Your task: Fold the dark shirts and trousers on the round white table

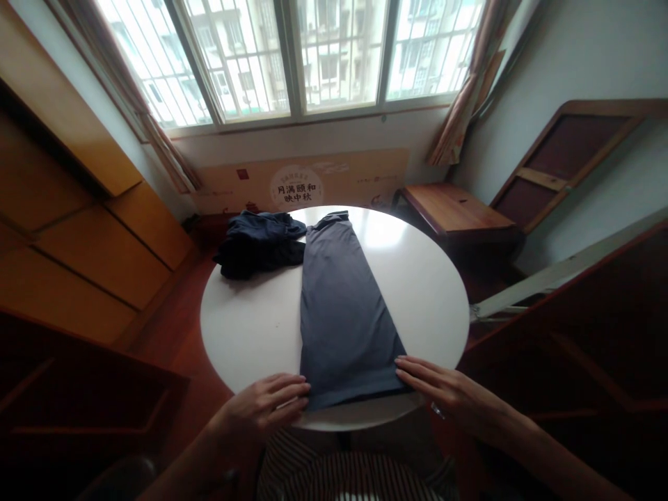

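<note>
A dark grey garment (344, 306), folded into a long strip, lies on a round white table (250, 327). It is narrow at the far end and wider near me. My left hand (274, 402) grips its near left corner, the fingertips over the edge. At the near right corner, my right hand (438, 383) has its fingers on the edge of the cloth; a ring shows on it. Both thumbs are mostly hidden under the hands. Beside the garment's far left side sits a crumpled heap of black or navy clothing (258, 243), touched by neither hand.
A wooden bench (459, 209) stands beyond the table on the right, near a leaning wooden panel (568, 160). Yellow-brown cabinets (104, 236) line the left wall. Dark wooden furniture (584, 348) flanks me. Ahead is a barred window (292, 62) above a printed banner (334, 177).
</note>
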Demonstrator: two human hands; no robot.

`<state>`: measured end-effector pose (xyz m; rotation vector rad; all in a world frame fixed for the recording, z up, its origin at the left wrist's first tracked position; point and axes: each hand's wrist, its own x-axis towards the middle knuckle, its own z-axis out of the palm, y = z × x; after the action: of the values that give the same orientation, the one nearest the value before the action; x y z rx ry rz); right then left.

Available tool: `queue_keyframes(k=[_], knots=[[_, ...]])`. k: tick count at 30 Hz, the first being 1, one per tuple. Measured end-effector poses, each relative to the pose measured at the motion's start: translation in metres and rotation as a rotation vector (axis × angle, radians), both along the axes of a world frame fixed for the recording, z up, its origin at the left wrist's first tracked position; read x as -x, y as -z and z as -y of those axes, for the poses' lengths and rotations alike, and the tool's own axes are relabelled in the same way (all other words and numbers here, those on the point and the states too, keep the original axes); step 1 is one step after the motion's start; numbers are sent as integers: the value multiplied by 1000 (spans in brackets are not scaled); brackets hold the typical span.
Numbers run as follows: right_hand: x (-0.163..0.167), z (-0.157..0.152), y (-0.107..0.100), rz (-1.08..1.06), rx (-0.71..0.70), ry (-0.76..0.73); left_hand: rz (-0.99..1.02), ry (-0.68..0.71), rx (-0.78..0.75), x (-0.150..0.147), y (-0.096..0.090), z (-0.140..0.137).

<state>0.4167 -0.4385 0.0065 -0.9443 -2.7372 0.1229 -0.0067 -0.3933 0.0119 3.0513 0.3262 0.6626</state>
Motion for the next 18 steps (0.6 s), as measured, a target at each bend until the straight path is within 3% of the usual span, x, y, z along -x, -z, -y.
queue_keyframes(k=[4, 9, 13, 18], knots=[[1, -14, 0, 3, -128, -83, -255, -47, 1, 5, -16, -27], [8, -36, 0, 73, -340, -125, -328, 22, -120, -14, -23, -59], [8, -41, 1, 73, -333, -162, -304, 121, -96, -32, -15, -71], [-5, -36, 2, 11, -192, -190, -142, 146, -34, -33, 1, -70]])
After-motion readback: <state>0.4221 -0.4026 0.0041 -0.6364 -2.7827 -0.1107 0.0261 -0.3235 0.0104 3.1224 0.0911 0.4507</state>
